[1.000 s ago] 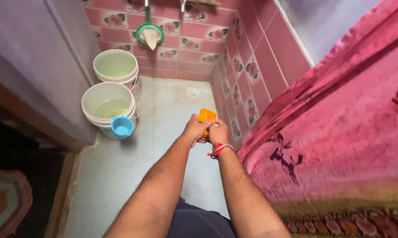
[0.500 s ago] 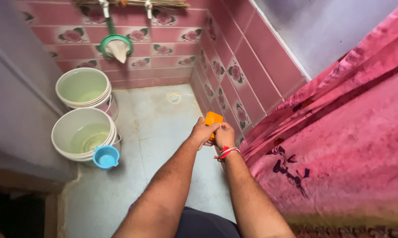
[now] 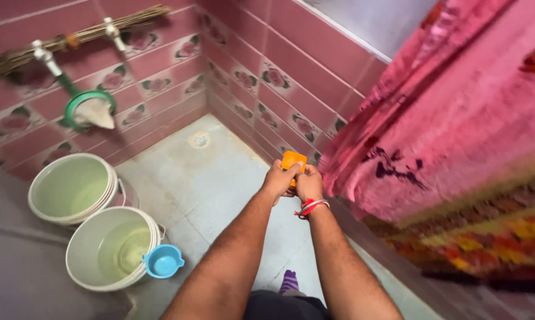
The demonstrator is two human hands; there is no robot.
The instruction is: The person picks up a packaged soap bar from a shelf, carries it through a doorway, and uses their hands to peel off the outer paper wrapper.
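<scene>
Both hands' grip is clamped on a small flat orange rectangular object [image 3: 293,161]: the left hand [image 3: 279,181] is wrapped over its near left side, the right hand [image 3: 308,185] is tucked just under, the two touching. It's held out above the grey tiled floor [image 3: 220,184], beside the pink towel [image 3: 457,106]; its long axis is tilted up and away. Two white buckets [image 3: 110,249] are well off left.

Orange packet [image 3: 293,160] half behind fingers
</scene>
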